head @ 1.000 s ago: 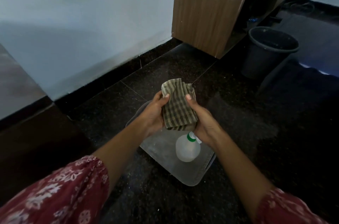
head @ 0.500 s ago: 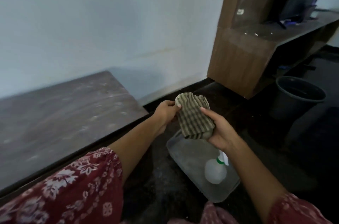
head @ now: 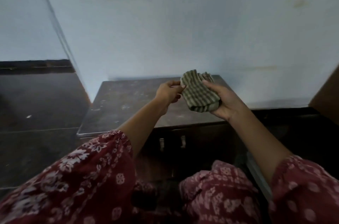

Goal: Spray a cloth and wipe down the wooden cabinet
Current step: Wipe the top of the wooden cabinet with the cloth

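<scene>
The folded striped cloth [head: 200,93] lay gripped in the right hand [head: 226,101], the left hand [head: 168,91] pinching its far-left edge above the wooden cabinet [head: 139,104], so wiping probably came next, calling for lowering the cloth flat onto the dusty top.

I am holding a woven cloth [head: 200,93], ribbed with stripes, soft and matt. The cabinet [head: 132,102] top is showing dark wood, dull, with pale smudges; its front handles [head: 172,142] are glinting like metal. My sleeves [head: 88,178] are showing printed fabric.
</scene>
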{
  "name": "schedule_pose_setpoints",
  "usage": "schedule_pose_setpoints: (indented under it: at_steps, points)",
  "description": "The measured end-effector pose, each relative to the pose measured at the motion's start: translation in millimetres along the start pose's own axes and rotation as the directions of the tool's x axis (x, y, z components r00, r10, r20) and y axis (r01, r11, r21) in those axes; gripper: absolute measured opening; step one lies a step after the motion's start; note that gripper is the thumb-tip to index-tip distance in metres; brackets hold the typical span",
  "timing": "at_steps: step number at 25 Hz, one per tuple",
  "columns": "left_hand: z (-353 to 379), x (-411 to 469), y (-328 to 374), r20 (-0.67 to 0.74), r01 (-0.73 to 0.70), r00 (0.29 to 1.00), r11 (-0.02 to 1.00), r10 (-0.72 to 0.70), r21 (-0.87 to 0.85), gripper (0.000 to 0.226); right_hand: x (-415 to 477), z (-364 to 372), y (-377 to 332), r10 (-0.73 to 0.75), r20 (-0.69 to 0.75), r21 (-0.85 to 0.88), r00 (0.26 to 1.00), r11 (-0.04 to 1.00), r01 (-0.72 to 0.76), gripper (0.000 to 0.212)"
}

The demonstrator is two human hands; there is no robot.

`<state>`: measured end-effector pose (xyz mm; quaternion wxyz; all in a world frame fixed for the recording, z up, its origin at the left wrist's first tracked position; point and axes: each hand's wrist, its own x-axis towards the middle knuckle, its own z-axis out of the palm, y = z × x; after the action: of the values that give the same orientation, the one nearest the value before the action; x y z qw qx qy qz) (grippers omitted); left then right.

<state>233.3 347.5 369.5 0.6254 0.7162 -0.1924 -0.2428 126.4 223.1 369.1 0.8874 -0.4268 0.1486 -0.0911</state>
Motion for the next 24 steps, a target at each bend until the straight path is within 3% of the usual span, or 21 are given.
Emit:
schedule_pose_setpoints:
  at_steps: [5, 8, 10, 12, 14, 16, 18, 20, 24]
  points:
    - [-102, -1, -15, -0.199, -0.009, 0.978, 0.964, 0.065, 0.267, 0.028, 64, 66, 34, 0.136, 0.053, -0.173, 0.989, 0.977, -0.125, 0.032]
    - [-174, -8, -49, -0.364, 0.095, 0.922, 0.836, 0.131, 0.541, 0.033, 106, 109, 66, 0.070, 0.067, -0.341, 0.995, 0.939, -0.043, 0.051]
    - [-218, -7, -76, -0.434, 0.226, 0.898, 0.769, 0.074, 0.598, 0.043, 130, 132, 94, -0.022, 0.084, -0.504, 0.996, 0.861, 0.062, 0.058]
    - [-253, -2, -94, -0.467, 0.341, 0.881, 0.792, -0.081, 0.507, 0.049, 149, 152, 124, -0.079, 0.204, -0.729, 0.976, 0.653, 0.206, 0.058]
    - [-272, 6, -97, -0.418, 0.354, 0.891, 0.848, -0.177, 0.395, 0.043, 164, 166, 146, -0.079, 0.446, -0.868, 0.891, 0.205, 0.452, 0.060]
    - [-283, 16, -93, -0.368, 0.315, 0.911, 0.889, -0.186, 0.331, 0.044, 172, 172, 163, 0.017, 0.678, -0.723, 0.735, -0.165, 0.671, 0.065]
    - [-290, 26, -95, -0.350, 0.290, 0.917, 0.924, -0.193, 0.248, 0.046, 174, 171, 176, 0.134, 0.796, -0.526, 0.591, -0.331, 0.783, 0.062]
    - [-290, 37, -99, -0.334, 0.283, 0.922, 0.931, -0.197, 0.231, 0.045, 179, 162, 183, 0.236, 0.839, -0.391, 0.490, -0.366, 0.845, 0.060]
    - [-285, 48, -107, -0.333, 0.276, 0.920, 0.945, -0.207, 0.177, 0.046, 187, 154, 190, 0.451, 0.835, -0.187, 0.314, -0.305, 0.934, 0.057]
